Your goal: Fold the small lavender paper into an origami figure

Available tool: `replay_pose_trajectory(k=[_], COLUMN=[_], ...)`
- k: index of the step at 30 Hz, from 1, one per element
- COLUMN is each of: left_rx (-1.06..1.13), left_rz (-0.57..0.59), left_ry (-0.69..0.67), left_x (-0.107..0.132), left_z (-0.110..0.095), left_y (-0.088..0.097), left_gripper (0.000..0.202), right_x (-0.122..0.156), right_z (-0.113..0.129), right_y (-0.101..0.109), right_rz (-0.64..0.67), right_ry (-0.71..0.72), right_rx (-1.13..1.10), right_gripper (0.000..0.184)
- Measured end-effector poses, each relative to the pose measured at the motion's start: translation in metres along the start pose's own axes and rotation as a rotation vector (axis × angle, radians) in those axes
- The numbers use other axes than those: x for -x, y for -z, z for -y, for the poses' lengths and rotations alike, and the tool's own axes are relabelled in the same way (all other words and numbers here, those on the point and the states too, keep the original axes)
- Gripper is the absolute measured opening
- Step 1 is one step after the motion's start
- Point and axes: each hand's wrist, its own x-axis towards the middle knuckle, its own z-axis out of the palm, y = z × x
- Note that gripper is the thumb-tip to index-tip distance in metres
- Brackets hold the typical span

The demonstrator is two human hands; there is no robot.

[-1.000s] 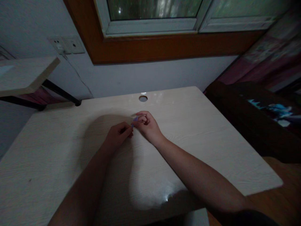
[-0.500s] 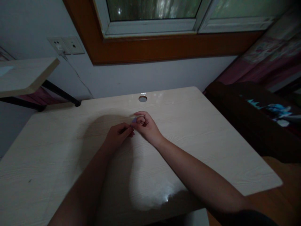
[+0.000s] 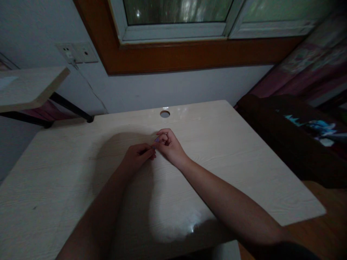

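Close together above the middle of the pale wood-grain table (image 3: 206, 144), both my hands pinch one small purple piece (image 3: 157, 139), thin and flat-looking. Most of it is hidden by the fingers, so its kind does not show. My left hand (image 3: 138, 155) grips its lower left side between thumb and forefinger. From the right, my right hand (image 3: 169, 146) holds it with thumb and fingertips, the other fingers curled. The fingertips of the two hands meet or nearly meet at the piece.
A round cable hole (image 3: 165, 114) lies near the table's back edge. On the left stands a raised shelf (image 3: 32, 86) on black legs. A cord hangs from the wall socket (image 3: 77, 53). Beyond the right edge is a dark brown surface (image 3: 271, 126) with a blue print.
The purple piece has tilted slightly and shows less between my fingers. Both hands have shifted a touch to the right, keeping their pinch.
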Motion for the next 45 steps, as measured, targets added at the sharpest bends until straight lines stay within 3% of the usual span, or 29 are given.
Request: replay_pose_trajectory(k=[5, 14, 34, 45], left_rx=[0.033, 0.193, 0.061, 0.0], left_rz=[-0.006, -0.162, -0.046, -0.072], left_ry=[0.012, 0.055, 0.036, 0.042], left_x=[0.001, -0.001, 0.0, 0.0], left_z=[0.001, 0.005, 0.005, 0.004], left_y=[-0.001, -0.002, 0.001, 0.001], left_gripper=[0.023, 0.023, 0.03, 0.032], right_x=[-0.002, -0.002, -0.002, -0.005], right_z=[0.002, 0.006, 0.005, -0.003], right_y=[-0.001, -0.002, -0.002, -0.001], right_rz=[-0.028, -0.052, -0.102, -0.137], right_ry=[-0.024, -0.03, -0.021, 0.016], right_rx=[-0.003, -0.053, 0.075, 0.061], right_gripper=[0.035, 0.036, 0.043, 0.044])
